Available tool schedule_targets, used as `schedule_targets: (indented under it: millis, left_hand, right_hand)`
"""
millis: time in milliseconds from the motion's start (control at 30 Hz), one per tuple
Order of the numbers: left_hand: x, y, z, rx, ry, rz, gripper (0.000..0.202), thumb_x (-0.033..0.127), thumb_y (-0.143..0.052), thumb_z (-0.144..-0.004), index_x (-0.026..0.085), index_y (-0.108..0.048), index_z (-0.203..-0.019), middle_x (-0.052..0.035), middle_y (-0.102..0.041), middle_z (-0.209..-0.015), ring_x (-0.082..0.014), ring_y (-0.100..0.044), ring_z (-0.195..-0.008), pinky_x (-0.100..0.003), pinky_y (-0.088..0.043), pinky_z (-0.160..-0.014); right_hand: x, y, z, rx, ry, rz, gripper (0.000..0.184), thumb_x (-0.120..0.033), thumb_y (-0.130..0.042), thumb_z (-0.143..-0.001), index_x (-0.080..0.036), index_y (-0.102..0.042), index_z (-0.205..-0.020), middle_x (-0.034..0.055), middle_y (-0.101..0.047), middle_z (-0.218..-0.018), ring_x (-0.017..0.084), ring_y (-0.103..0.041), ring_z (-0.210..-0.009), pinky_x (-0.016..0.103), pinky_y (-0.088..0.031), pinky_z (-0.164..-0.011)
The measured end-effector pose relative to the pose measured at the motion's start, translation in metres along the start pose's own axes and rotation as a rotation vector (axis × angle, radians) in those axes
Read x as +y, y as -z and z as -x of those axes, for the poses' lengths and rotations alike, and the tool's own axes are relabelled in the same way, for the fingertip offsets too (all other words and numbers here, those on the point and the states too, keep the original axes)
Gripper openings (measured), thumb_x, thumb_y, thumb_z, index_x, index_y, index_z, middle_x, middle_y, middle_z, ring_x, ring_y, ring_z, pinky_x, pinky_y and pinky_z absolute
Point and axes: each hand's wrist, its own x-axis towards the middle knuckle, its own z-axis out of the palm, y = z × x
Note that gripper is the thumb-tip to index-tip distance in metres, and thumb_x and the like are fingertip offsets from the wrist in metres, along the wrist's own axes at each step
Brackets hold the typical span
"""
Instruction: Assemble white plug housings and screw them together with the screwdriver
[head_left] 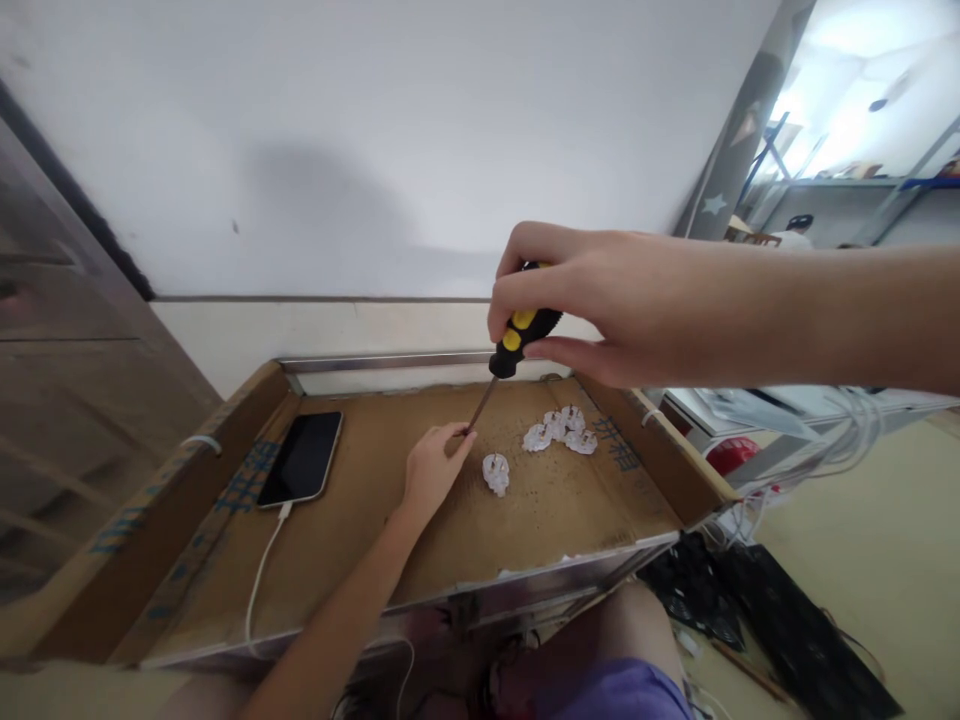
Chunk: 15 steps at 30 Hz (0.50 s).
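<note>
My right hand [559,300] is wrapped round the black and yellow handle of a screwdriver [517,335], raised above the cardboard-lined table. The shaft slants down and left to the fingertips of my left hand [437,462]. There the thumb and forefinger are pinched together at the screwdriver's tip; whether they also hold something small is hidden. Just right of my left hand lies a small whitish translucent piece with metal prongs [496,474]. Farther right, several similar pronged pieces [561,428] sit in a cluster on the cardboard.
A phone [301,458] with a white cable [264,570] lies at the left on the cardboard [360,500]. Raised cardboard flaps border both sides. A white wall [337,150] stands behind. Cables and papers rest on a white surface [757,410] at right, with black items [795,620] on the floor.
</note>
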Motion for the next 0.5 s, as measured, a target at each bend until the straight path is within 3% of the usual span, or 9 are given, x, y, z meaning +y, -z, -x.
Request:
schedule_targets:
  millis: [267, 400, 500]
  left_hand:
    - [-0.009, -0.004, -0.001, -0.018, 0.029, 0.115, 0.016, 0.028, -0.056, -0.083, 0.021, -0.064, -0.095, -0.0029, -0.071, -0.092, -0.0177, -0.067, -0.083, -0.032, -0.052, -0.079]
    - [-0.012, -0.006, -0.002, -0.024, 0.025, 0.21, 0.018, 0.025, -0.056, -0.083, 0.021, -0.062, -0.099, -0.0028, -0.071, -0.093, -0.0169, -0.067, -0.085, -0.032, -0.053, -0.079]
    - [-0.012, -0.007, -0.003, 0.011, 0.032, 0.247, 0.019, 0.023, -0.056, -0.082, 0.021, -0.062, -0.1, -0.0033, -0.071, -0.093, -0.0166, -0.067, -0.084, -0.031, -0.054, -0.077]
  right_hand:
    - [-0.002, 0.007, 0.001, -0.009, -0.003, 0.046, 0.023, -0.016, -0.057, -0.08, -0.024, -0.057, -0.101, -0.0005, -0.047, -0.105, 0.004, -0.04, -0.061, 0.023, -0.029, -0.055]
    - [0.007, 0.001, 0.0, -0.016, 0.079, 0.299, 0.025, -0.019, -0.056, -0.08, -0.023, -0.053, -0.105, 0.0031, -0.047, -0.105, 0.01, -0.045, -0.067, 0.025, -0.029, -0.053]
    - [0.009, -0.018, -0.008, -0.071, 0.178, 0.503, 0.024, -0.015, -0.053, -0.08, -0.019, -0.052, -0.103, 0.0049, -0.049, -0.1, 0.011, -0.046, -0.064, 0.025, -0.025, -0.049]
